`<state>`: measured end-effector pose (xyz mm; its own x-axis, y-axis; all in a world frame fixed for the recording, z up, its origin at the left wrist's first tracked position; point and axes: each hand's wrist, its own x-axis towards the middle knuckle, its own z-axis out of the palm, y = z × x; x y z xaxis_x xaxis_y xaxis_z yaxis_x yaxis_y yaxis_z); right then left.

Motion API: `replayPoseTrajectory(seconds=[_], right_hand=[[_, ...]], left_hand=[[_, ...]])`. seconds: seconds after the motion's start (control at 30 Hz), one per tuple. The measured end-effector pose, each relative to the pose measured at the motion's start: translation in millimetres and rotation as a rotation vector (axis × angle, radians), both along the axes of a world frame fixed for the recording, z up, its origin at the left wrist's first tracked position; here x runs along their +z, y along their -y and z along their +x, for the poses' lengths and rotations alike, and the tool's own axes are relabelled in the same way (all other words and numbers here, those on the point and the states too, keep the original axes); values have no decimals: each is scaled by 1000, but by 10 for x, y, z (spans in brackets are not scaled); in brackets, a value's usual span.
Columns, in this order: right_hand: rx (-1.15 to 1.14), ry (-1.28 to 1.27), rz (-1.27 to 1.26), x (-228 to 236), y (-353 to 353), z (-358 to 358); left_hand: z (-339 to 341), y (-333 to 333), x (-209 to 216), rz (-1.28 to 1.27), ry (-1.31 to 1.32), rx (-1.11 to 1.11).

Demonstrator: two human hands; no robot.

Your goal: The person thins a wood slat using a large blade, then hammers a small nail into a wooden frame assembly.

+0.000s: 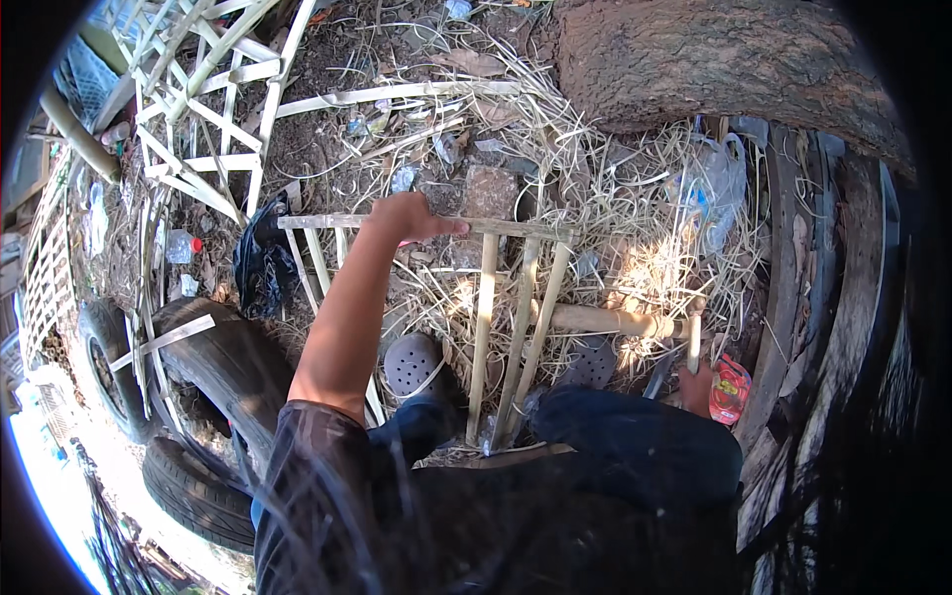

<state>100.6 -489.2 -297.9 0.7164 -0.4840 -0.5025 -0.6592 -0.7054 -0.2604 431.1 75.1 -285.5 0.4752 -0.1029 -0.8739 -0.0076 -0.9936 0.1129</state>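
Note:
My left hand [409, 220] is closed over the top bar of a bamboo frame [347, 222], its thumb lying along the bar. Several pale bamboo slats [483, 327] run from that bar down toward my lap, between my shoes [413, 365]. At the lower right, my right hand [697, 389] is wrapped round the bottom of a short wooden stick [694, 342]. A thick round bamboo piece [605, 319] lies crosswise, its right end against the stick; whether the two are joined I cannot tell. My right knee partly covers the right hand.
Bamboo shavings [635, 238] litter the ground. A thick tree trunk [724, 64] lies at the far right, with planks [793, 288] below it. Old tyres [223, 367] and a woven bamboo lattice [198, 109] stand to the left. Beside my right hand is a red packet [731, 389].

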Motion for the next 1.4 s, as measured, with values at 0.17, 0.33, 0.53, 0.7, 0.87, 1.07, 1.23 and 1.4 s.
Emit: replayPoseTrajectory(seconds=[0.17,0.33,0.53,0.7,0.87,1.07,1.23,1.4], right_hand=[[-55,209,56,610,-444,208],[401,315,185,876,-856,1028],[695,85,531,1113,-1951,1964],[689,213,453,1107,-2227,2318],[200,424,469,1069,-1836,2336],[543,243,488,1203,-2199,2395],[641,55,656,924,-2574,2324],[658,101,666,1049,-2821,2361]], left_hand=[[-44,-5,2,-15,84,-3],[-25,-74,13,-41,59,17],[-1,38,22,35,-17,-31],[-21,-38,-27,19,7,-11],[-63,-61,-81,-44,92,0],[-59,-115,-51,-20,61,-9],[-19,-3,-40,-40,88,-10],[-59,-87,-86,-25,62,3]])
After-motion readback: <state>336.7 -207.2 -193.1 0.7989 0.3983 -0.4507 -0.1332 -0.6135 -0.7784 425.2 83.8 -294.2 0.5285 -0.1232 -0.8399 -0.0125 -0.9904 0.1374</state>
